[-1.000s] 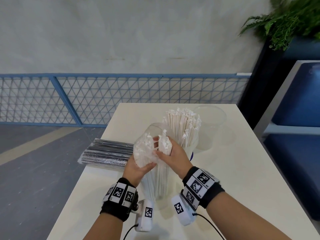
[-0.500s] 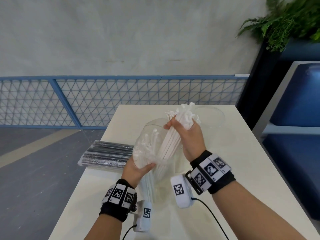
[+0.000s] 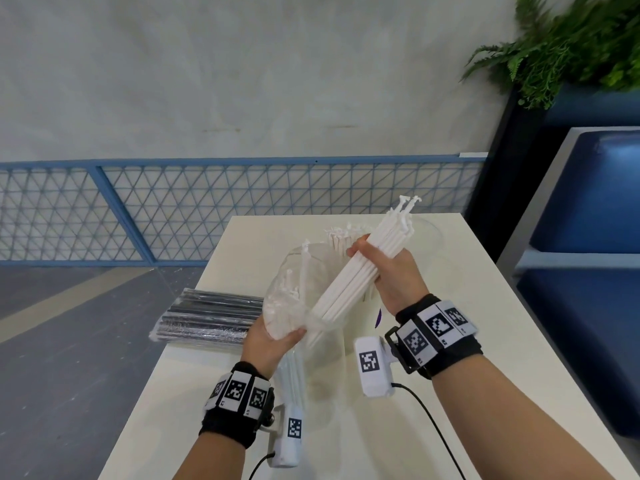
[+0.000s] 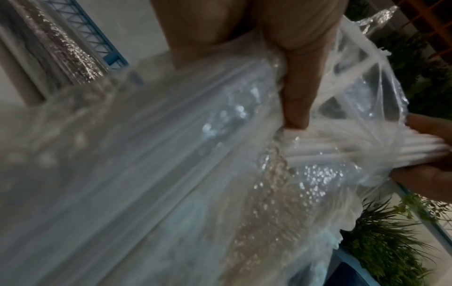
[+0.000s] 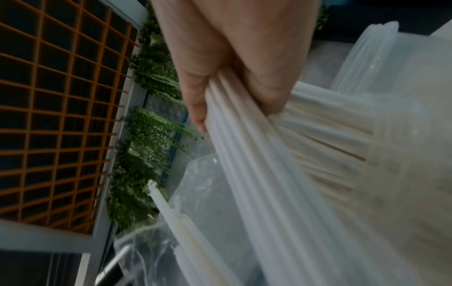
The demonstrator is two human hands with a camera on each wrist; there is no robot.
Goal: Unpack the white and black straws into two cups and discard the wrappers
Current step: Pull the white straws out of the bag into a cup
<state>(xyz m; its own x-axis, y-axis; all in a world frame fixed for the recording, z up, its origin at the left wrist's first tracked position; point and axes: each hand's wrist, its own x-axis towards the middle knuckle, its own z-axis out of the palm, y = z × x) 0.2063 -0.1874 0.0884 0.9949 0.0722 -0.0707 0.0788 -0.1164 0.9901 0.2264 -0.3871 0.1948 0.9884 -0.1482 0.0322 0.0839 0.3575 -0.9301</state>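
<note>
My left hand (image 3: 273, 337) grips the clear plastic wrapper (image 3: 287, 306) low down; a few white straws remain inside it. My right hand (image 3: 391, 275) is curled round a bundle of white straws (image 3: 349, 285), slanted up to the right with its lower end still in the wrapper mouth. Just behind, a clear cup holds more white straws (image 3: 341, 233), mostly hidden by the bundle. A second clear cup (image 3: 429, 237) stands at the far right. The wrapped pack of black straws (image 3: 211, 317) lies at the table's left edge. The right wrist view shows the fingers closed on the bundle (image 5: 257, 174).
The white table (image 3: 450, 341) is narrow, with its left edge close to the black pack. A blue mesh fence runs behind it. A dark planter with ferns (image 3: 571, 46) and a blue bench (image 3: 588, 220) stand to the right.
My right hand has drawn the bundle of white straws up and to the right, largely out of the wrapper. My left hand has kept hold of the wrapper in about the same place.
</note>
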